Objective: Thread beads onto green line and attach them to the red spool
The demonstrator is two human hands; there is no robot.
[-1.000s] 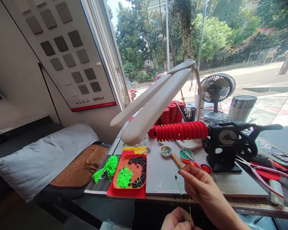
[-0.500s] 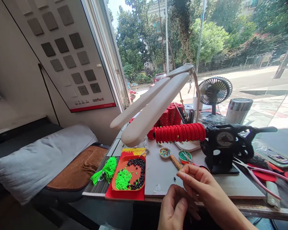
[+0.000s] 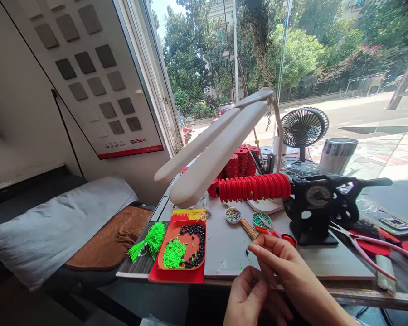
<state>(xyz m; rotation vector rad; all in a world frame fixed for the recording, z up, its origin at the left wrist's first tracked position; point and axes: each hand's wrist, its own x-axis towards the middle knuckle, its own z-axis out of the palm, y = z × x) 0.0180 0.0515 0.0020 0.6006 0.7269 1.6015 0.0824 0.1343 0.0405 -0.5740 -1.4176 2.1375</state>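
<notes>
My right hand [image 3: 282,260] is closed in a pinch at the front edge of the table, thumb against fingertips. Just below and left of it, my left hand [image 3: 246,296] has its fingers curled in, with the thumb pressed over them. What either hand grips is too small or hidden to tell. A thin strand with a black bead [image 3: 247,252] and small green bits shows beside my right fingertips; whether it runs into the hand I cannot tell. To the left, an orange tray [image 3: 192,246] contains bright green tube beads [image 3: 174,254] and black beads [image 3: 199,244].
A green thread bundle [image 3: 149,242] lies left of the tray. Behind my hands are dishes of mixed beads [image 3: 233,215] and green beads [image 3: 261,220], plus orange-handled scissors [image 3: 274,232]. A black winder [image 3: 314,203] carries a red coil [image 3: 255,187]. Pink-handled pliers [image 3: 363,249] lie right. A lamp [image 3: 221,151] overhangs.
Both hands stay close together, shifting only slightly. The right fingertips have moved a little left, and more green bits show beside the black bead. The camera view has shifted slightly.
</notes>
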